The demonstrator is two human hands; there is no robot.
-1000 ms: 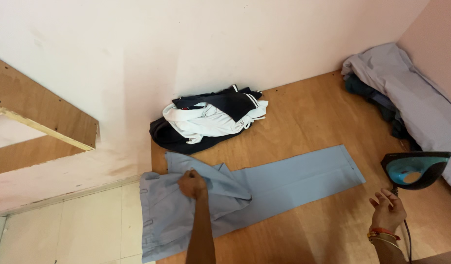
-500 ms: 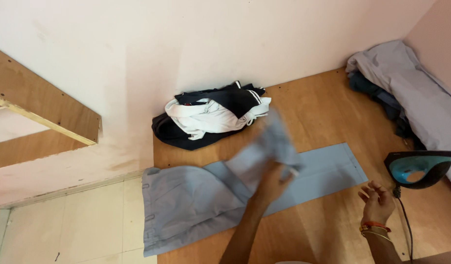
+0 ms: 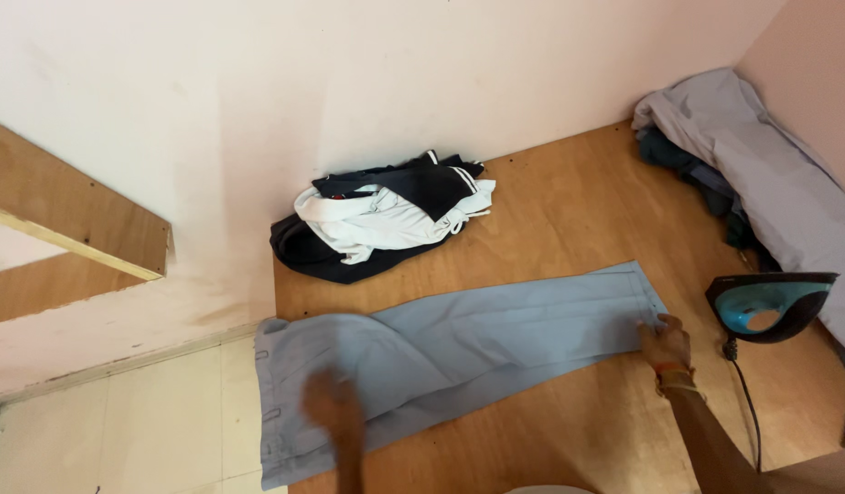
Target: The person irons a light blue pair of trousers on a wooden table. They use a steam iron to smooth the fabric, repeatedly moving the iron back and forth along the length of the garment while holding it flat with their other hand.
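Note:
Light blue trousers (image 3: pixel 459 343) lie stretched out flat on a wooden board (image 3: pixel 569 210), the waist end hanging over the board's left edge. My left hand (image 3: pixel 329 402) is blurred and rests on the waist part of the trousers. My right hand (image 3: pixel 665 340) touches the hem end of the trouser leg at the right, fingers on the cloth. A teal and black iron (image 3: pixel 770 306) stands upright just right of my right hand, its cord (image 3: pixel 742 393) running down the board.
A heap of dark and white clothes (image 3: pixel 386 215) lies against the wall at the back. A grey and dark pile of garments (image 3: pixel 752 174) fills the right corner. A wooden shelf (image 3: pixel 70 229) juts from the wall at left, above a tiled floor (image 3: pixel 120 421).
The folded-over trouser leg was lifted and swung right, and now lies flat. My left hand returned to the waist end. My right hand moved up from the bare board onto the hem.

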